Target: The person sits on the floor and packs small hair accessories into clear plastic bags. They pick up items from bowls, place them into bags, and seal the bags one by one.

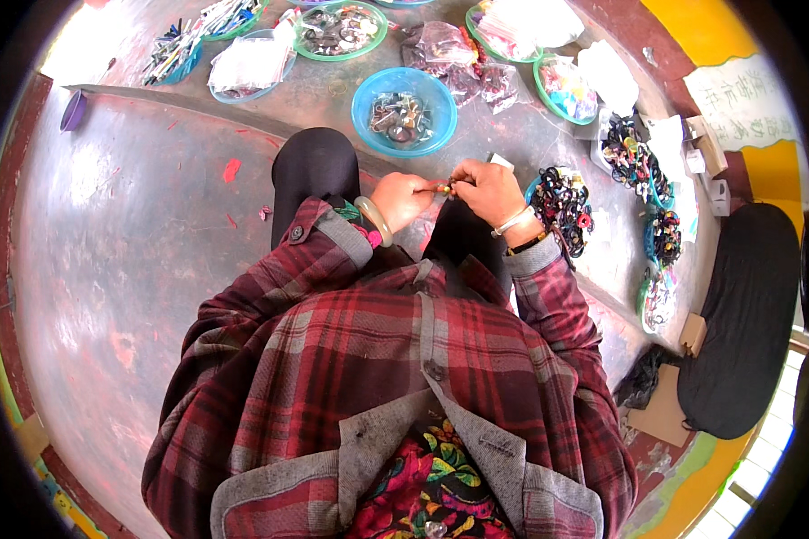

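Above my knees, my left hand and my right hand meet with fingertips pinched. Between them is a small piece with red and yellow bead-like parts; its exact kind is too small to make out. Both hands seem to grip it, one at each end. Just beyond them stands a blue plastic bowl holding small shiny metal and brown pieces. Close to my right wrist lies a heap of mostly black hair ties, with the edge of a blue container showing beside it.
Green-rimmed basins of small goods and clear bags of dark items line the far side. Pens fill a container at far left, near a purple cup. More dark hair ties and a black padded oval are on the right.
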A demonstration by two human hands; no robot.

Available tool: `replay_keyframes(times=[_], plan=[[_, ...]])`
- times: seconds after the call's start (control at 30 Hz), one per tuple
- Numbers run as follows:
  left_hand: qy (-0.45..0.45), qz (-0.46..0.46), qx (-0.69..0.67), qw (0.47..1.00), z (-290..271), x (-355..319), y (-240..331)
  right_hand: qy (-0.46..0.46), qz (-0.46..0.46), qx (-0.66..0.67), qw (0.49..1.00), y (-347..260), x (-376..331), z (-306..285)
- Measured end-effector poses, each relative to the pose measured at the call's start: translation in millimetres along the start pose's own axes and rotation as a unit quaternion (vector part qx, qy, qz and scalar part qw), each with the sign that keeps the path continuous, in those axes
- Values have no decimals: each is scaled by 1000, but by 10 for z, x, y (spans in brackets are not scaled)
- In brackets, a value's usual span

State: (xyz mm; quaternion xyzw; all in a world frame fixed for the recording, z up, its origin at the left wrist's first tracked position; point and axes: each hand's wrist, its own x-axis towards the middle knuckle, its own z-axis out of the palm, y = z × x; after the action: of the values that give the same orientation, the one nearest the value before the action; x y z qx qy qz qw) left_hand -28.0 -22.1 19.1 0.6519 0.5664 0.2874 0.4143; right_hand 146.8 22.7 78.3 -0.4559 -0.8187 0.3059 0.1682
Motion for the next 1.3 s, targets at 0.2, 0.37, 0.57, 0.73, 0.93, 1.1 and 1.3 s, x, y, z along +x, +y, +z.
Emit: replay_keyframes(times=[0.2,0.37,0.57,0.73,0.93,1.1,1.3], plan=[[2,26,-31,999,3,-4,1,-25,0,-56,998,-4,13,46],[-23,29,-54,998,-31,-11,64,-53,-14,-107,993,-2,23,92],[-38,-9,-155,987,0,23,-70,3,-12,-30,999,-59,-21,36],[-45,-13,-208,977,41,34,-139,-6,-29,7,1000,-104,-55,-55],[-73,-33,-193,978,-40,6,3,-21,-46,-2,999,-35,-97,3],[-82,-73,-276,955,-51,-18,38,-32,-84,-33,995,-85,-95,20],[-85,-112,-354,925,-60,-27,69,-35,-89,-58,994,-60,-118,57]])
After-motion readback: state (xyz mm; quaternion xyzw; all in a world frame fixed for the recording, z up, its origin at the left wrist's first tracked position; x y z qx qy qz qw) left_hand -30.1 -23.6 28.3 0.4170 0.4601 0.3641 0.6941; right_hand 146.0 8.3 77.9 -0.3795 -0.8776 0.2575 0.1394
